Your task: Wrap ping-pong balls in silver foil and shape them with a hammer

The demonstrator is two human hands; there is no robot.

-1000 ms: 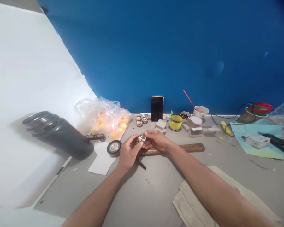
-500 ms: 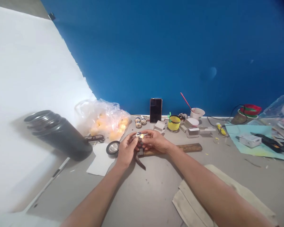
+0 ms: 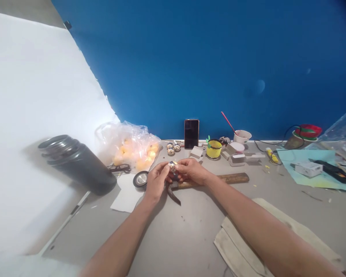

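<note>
Two bare hands of yours meet near the middle of the head view, gripping one shiny ball [image 3: 172,166] between them. Your left hand [image 3: 156,182] pinches it with curled fingers and thumb; your right hand [image 3: 192,172] closes on its other side, fingers bent. The ball is above a claw hammer [image 3: 233,178], which lies on the grey table [image 3: 173,238] with its handle reaching out to your right.

Just beyond your hands, three more shiny balls [image 3: 171,151] sit together near the blue wall [image 3: 173,69]. Beside them, a phone [image 3: 191,134] stands upright, then comes a yellow tub [image 3: 213,150] and a white cup [image 3: 242,136] with a red stick [image 3: 229,123] in it.

On your left you have a round black lid [image 3: 140,180], white paper [image 3: 125,198], glasses [image 3: 122,168], a clear bag [image 3: 132,134] of orange things and a dark flask [image 3: 80,165]. A beige cloth [image 3: 236,242] lies partly under your right forearm.
</note>
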